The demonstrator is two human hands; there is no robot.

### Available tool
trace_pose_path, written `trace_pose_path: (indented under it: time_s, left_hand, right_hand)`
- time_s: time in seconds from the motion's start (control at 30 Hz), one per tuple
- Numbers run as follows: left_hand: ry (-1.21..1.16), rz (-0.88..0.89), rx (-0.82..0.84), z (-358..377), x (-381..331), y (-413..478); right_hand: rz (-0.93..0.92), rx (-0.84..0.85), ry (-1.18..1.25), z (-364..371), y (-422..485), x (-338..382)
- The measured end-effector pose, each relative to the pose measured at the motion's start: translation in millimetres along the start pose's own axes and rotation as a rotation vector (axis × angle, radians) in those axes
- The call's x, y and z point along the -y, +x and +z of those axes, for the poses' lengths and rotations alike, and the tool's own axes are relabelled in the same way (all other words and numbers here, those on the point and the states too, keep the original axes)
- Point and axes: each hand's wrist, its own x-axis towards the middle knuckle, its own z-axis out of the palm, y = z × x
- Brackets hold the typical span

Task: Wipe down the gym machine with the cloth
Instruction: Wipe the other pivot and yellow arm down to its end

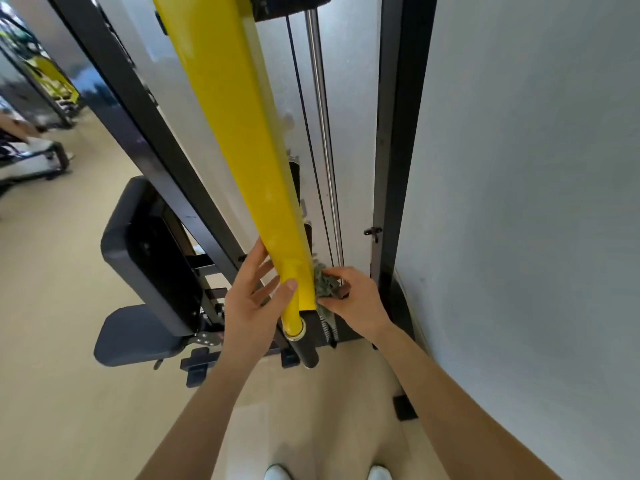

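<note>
The gym machine's yellow arm [242,150] slants down through the middle of the view, and both hands meet at its lower end. The left hand [256,299] clasps that end from the left, its thumb laid across the front face and its fingers spread loosely along the far side. The right hand [353,299] is on the opposite side of the yellow arm, its fingers and thumb bunched round a crumpled grey-green cloth [323,287] that is pressed against the arm's right edge, just above its tip. Directly below the tip a black handle grip [306,353] sticks out. Just right of the yellow arm run a thin black cable [304,133] and a chrome guide rod [320,98], then a black frame upright [401,133] against a pale wall [519,202]. Left of the yellow arm stand a dark back pad [145,251] and, lower, a seat pad [138,336] over a beige floor [69,341]. Below the arm's tip, at the bottom edge, two white shoe tips [277,474] show
</note>
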Motion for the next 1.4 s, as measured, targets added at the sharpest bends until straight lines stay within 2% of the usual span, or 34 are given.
trace_pose_path:
  time_s: [0.23,0.33,0.43,0.63,0.77,1.07,1.17,1.4]
  left_hand:
    - [-0.013,0.016,0.005,0,2,-4]
    - [-0.020,0.017,0.008,1,2,-7]
    - [-0.019,-0.005,-0.014,3,0,-9]
    - [-0.041,-0.013,-0.049,3,2,-12]
    - [-0.073,-0.041,-0.061,2,1,-14]
    - [-0.120,-0.055,-0.045,2,0,-16]
    - [-0.103,-0.056,-0.045,1,0,-17]
    - [-0.041,-0.074,-0.064,-3,2,-19]
  right_hand:
    - [-0.185,-0.179,0.253,-4,-9,31]
    - [-0.272,-0.169,0.324,-4,-13,36]
    - [-0.259,-0.183,0.226,7,-14,22]
    - [-0.082,-0.261,-0.021,40,-16,-7]
    - [-0.041,-0.272,-0.019,46,-20,-14]
    - [-0.338,-0.418,0.164,29,-11,26]
    - [-0.344,-0.386,0.174,28,-6,22]
    - [-0.150,-0.215,0.163,46,-9,-19]
